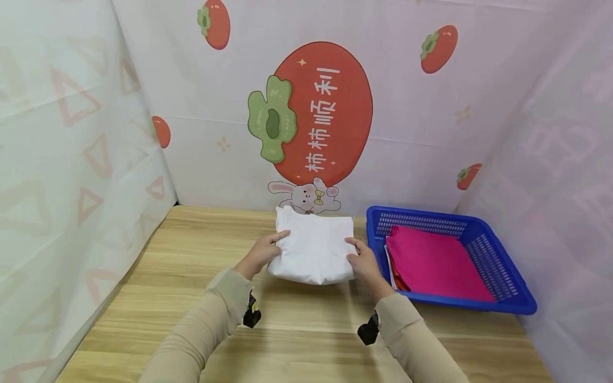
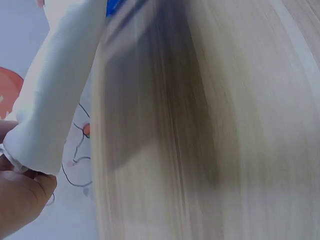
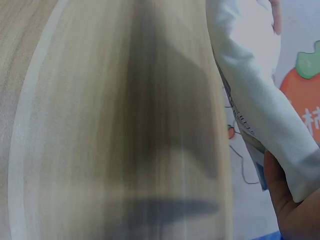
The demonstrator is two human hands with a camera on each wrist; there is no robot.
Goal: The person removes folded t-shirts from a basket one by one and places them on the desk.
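A folded white cloth (image 1: pixel 316 244), thick and soft-edged, is held up by both hands over the wooden table, its shadow falling on the wood below. At its left edge my left hand (image 1: pixel 262 252) grips it, with the thumb and fingers on the fabric. The right hand (image 1: pixel 365 263) pinches the opposite edge. Seen in the left wrist view, the white cloth (image 2: pixel 57 95) has a rounded, rolled-looking front fold. Some dark printing shows under the cloth (image 3: pixel 265 90) in the right wrist view, beside the right hand's thumb (image 3: pixel 277 185).
To the right stands a blue plastic basket (image 1: pixel 514 307) with perforated sides. Folded bright pink fabric (image 1: pixel 438 263) lies in it, with white and orange-red edges showing beneath. Printed curtains (image 1: pixel 402 175) enclose the wooden table (image 1: pixel 297 340) at the back and both sides.
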